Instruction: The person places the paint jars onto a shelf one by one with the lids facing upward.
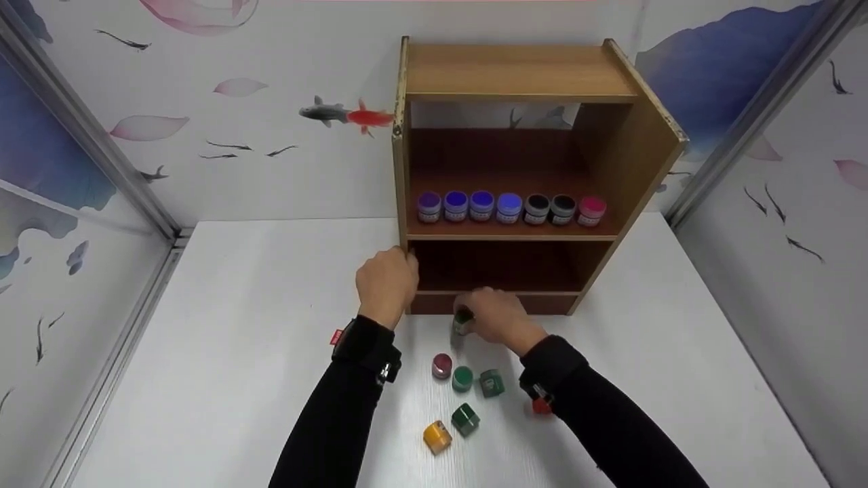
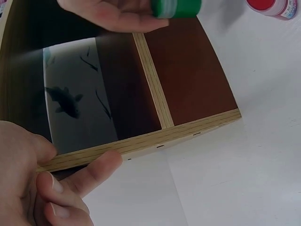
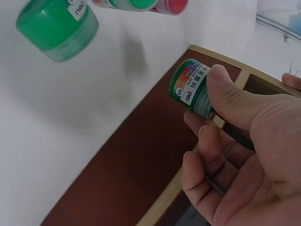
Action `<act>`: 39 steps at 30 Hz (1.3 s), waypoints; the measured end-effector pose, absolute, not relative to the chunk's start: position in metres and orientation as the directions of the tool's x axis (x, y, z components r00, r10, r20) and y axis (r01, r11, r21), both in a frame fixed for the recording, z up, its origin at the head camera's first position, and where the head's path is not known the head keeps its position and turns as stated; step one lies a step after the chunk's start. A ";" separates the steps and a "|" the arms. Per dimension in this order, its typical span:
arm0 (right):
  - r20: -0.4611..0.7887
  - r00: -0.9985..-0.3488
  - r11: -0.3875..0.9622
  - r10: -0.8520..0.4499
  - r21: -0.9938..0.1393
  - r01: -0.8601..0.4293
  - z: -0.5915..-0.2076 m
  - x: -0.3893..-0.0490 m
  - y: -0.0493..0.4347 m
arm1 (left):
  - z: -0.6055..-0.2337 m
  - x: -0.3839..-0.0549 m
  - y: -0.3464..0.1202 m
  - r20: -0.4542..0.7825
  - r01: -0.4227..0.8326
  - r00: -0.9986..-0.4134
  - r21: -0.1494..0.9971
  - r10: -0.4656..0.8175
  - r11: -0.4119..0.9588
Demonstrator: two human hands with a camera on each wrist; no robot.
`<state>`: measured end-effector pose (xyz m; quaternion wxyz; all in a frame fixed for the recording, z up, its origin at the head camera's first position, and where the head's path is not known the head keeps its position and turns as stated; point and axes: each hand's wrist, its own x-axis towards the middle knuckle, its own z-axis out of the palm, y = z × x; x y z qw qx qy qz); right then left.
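The fingers of the right hand (image 1: 498, 317) pinch a small, round green plastic paint jar with a white printed label (image 3: 190, 87), thumb on one side, the other fingers loosely curled beneath. Jar and hand are just in front of the base of a brown wooden cabinet with open shelves (image 1: 522, 68). The fingers of the left hand (image 1: 386, 281) grip the front edge of the cabinet's left side panel, thumb on the inner face and forefinger on the outer.

Nearest the held jar on the white worktop (image 1: 271, 352) stand a dark red round jar (image 1: 441, 366) and a mid-green round jar (image 1: 462, 379), side by side, with a squat green jar (image 1: 491, 383) to their right. Nearer the person, a dark green jar (image 1: 466, 419) and a yellow-orange jar (image 1: 437, 437) lie tipped over. A bright red jar (image 1: 541, 406) is partly hidden by the right black sleeve (image 1: 603, 420).

Along the cabinet's middle shelf seven jars stand upright in a row: purple (image 1: 428, 207), two deep blue, lighter blue, two black-topped, and pink (image 1: 591, 211). White walls (image 1: 271, 183) painted with fish and petals stand behind.
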<state>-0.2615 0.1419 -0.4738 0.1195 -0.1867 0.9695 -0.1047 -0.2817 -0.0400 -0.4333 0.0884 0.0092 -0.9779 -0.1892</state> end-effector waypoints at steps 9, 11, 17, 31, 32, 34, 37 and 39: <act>-0.082 -0.910 0.890 -0.405 -0.263 -0.373 -0.450 -0.271 0.143 | -0.434 -0.282 -0.040 0.189 0.018 -0.980 0.371 -0.057 0.928; -0.048 -0.912 0.883 -0.407 -0.274 -0.380 -0.447 -0.274 0.141 | -0.434 -0.283 -0.041 0.183 0.009 -0.981 0.369 -0.063 0.929; -0.001 -0.925 0.887 -0.379 -0.284 -0.363 -0.443 -0.287 0.134 | -0.433 -0.284 -0.040 0.151 -0.009 -0.986 0.359 -0.068 0.933; -0.113 -0.929 0.911 -0.352 -0.272 -0.311 -0.446 -0.310 0.110 | -0.432 -0.282 -0.040 0.151 0.011 -0.988 0.340 -0.042 0.940; -0.110 -0.931 0.911 -0.348 -0.277 -0.307 -0.447 -0.311 0.109 | -0.432 -0.282 -0.040 0.152 0.018 -0.988 0.342 -0.037 0.940; -0.099 -0.932 0.908 -0.348 -0.283 -0.309 -0.449 -0.313 0.106 | -0.432 -0.283 -0.041 0.154 0.028 -0.988 0.345 -0.027 0.938; -0.077 -0.932 0.905 -0.355 -0.276 -0.322 -0.452 -0.315 0.102 | -0.433 -0.283 -0.042 0.151 0.027 -0.988 0.349 -0.028 0.937; -0.067 -0.931 0.903 -0.359 -0.276 -0.329 -0.454 -0.316 0.098 | -0.434 -0.284 -0.043 0.144 0.020 -0.989 0.354 -0.033 0.935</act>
